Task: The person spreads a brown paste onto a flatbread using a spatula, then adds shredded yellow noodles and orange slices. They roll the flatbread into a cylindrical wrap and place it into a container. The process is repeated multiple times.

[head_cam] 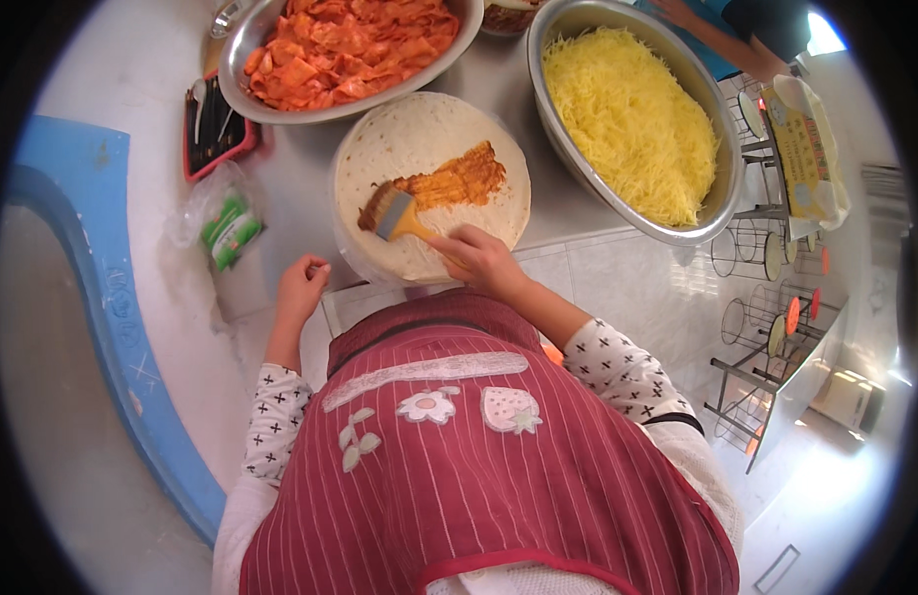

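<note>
My right hand [482,259] grips the yellow handle of a wide flat brush [396,216], whose sauce-coated bristles rest on the left part of a round flatbread [399,141]. A streak of reddish-brown sauce [462,176] crosses the bread from the bristles towards its right side. Thin clear plastic shows beneath the bread's edge. My left hand [304,282] is held by the table's front edge, left of the bread and apart from it, its fingers curled with nothing visible in them.
Behind stand a steel basin [310,115] of red-sauced slices and one [637,216] of yellow shreds. On the left are a red-rimmed tray [244,141] with utensils and a green packet [232,232]. A co-worker's arm [704,37] shows at the upper right, above stools [771,335].
</note>
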Demonstrator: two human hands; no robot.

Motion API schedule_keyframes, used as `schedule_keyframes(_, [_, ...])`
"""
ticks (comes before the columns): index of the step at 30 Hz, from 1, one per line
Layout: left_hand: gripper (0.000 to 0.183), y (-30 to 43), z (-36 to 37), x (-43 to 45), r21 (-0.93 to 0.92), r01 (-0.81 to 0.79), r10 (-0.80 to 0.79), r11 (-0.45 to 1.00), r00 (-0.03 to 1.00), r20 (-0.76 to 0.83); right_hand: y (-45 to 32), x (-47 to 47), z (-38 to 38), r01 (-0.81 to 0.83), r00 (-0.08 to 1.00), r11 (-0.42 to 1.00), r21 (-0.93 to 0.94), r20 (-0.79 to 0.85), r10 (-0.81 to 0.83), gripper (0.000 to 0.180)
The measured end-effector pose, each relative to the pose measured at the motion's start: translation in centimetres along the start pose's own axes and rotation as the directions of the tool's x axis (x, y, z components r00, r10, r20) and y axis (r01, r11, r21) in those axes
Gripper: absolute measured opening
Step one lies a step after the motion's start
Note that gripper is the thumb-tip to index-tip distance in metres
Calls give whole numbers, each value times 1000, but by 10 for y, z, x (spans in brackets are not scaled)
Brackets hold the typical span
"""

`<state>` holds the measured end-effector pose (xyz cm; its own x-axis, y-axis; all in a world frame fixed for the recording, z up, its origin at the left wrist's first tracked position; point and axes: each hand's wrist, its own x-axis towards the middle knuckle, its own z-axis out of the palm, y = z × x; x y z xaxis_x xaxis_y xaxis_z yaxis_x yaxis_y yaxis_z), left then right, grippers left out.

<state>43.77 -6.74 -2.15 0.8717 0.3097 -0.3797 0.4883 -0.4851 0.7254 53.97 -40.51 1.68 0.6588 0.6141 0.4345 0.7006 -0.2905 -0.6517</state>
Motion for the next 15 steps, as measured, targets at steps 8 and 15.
schedule_keyframes(8, [19,-19,3,2,51,60,-57,997,997,-53,-12,-32,-70,-59,997,985,-163,47,67,43])
schedule_keyframes(15, [40,-28,21,46,304,126,-64,944,976,-206,15,-66,-100,-104,989,959,-264,72,127,43])
